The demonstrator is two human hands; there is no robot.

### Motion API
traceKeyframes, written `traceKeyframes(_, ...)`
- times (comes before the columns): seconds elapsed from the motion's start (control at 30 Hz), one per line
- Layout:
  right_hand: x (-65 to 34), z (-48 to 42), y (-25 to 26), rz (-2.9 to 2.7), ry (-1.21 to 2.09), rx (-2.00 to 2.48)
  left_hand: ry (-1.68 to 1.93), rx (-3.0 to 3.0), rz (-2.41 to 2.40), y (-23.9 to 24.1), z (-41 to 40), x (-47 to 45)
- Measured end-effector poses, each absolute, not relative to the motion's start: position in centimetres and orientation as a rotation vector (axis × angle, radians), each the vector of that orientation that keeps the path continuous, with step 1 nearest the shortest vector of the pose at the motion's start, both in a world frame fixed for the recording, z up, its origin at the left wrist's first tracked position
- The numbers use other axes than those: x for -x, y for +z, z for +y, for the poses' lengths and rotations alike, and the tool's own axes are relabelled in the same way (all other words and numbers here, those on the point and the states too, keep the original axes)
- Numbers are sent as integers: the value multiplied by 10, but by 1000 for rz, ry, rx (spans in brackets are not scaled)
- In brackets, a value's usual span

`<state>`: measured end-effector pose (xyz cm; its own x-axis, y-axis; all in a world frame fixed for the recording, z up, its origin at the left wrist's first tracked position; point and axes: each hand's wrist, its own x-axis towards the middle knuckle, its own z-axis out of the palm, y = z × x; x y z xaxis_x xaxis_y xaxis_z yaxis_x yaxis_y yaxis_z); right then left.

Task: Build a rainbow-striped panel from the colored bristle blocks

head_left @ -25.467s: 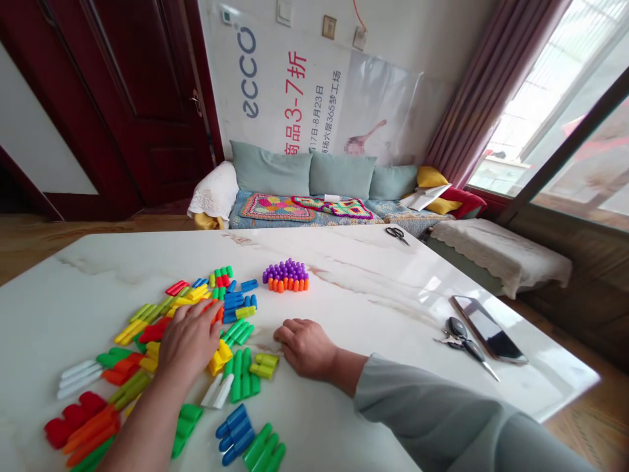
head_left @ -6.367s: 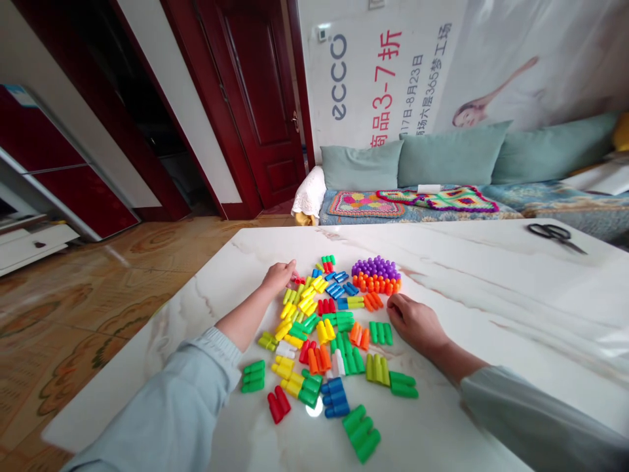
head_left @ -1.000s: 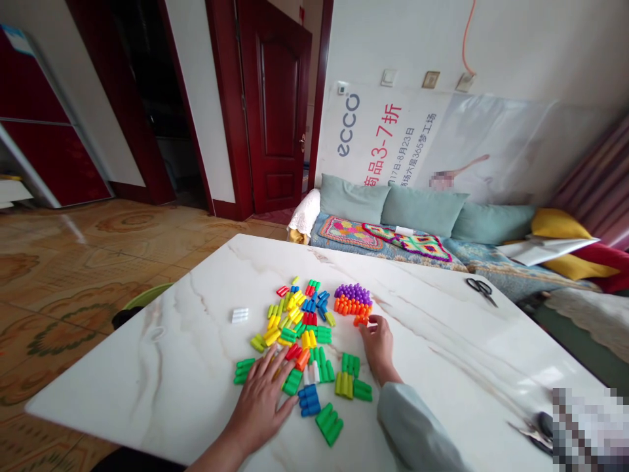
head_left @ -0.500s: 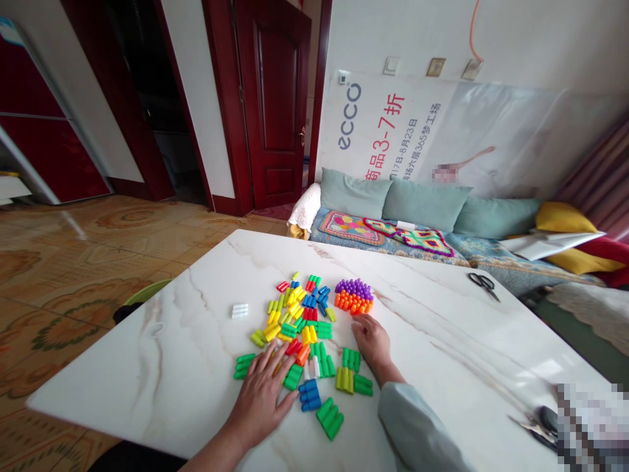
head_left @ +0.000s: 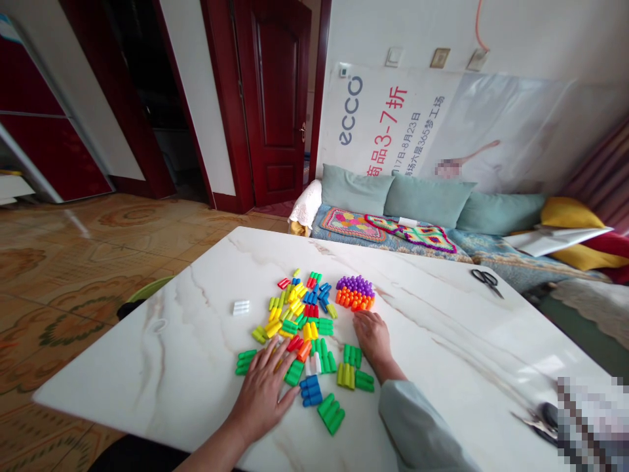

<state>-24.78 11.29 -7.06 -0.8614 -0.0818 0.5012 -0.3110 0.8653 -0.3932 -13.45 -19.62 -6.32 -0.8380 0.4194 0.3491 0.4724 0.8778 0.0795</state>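
Note:
On the white marbled table (head_left: 181, 367) lies a spread of small rounded plastic tubes, joined side by side in short rows. My left hand (head_left: 268, 380) rests palm down with fingers spread over red and yellow tubes. Green tubes (head_left: 295, 372) and blue tubes (head_left: 310, 391) lie beside its thumb. My right hand (head_left: 373, 337) rests on the table with loosely bent fingers and no visible object in it. Just beyond its fingertips is a tight block of orange pieces (head_left: 354, 299) and purple pieces (head_left: 354, 284). Yellow tubes (head_left: 297, 290) lie farther back in the spread.
White tubes (head_left: 241, 307) lie apart on the left. Black-handled scissors (head_left: 485, 282) are near the far right corner, and another pair (head_left: 543, 419) lies at the right edge. A sofa (head_left: 344, 226) with cushions stands behind the table.
The view has shifted slightly. Both hands and the tubes keep nearly the same places on the table; the right hand sits slightly farther from the orange pieces.

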Motion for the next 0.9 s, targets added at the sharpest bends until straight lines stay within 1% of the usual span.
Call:
traceKeyframes(0.27, 246, 111, -67, -2619, 542, -315, -254, 671, -2734, -63, -196, 135)
traceKeyframes(0.47, 246, 109, -66, -2602, 613, -326, -269, 653, -2759, -58, -195, 133)
traceKeyframes(0.63, 244, 111, -65, -2511, 916, -303, -305, 649, -2780, -54, -194, 133)
traceKeyframes(0.9, 213, 102, -61, -2440, 1426, 4, -325, 637, -2759, -54, -193, 132)
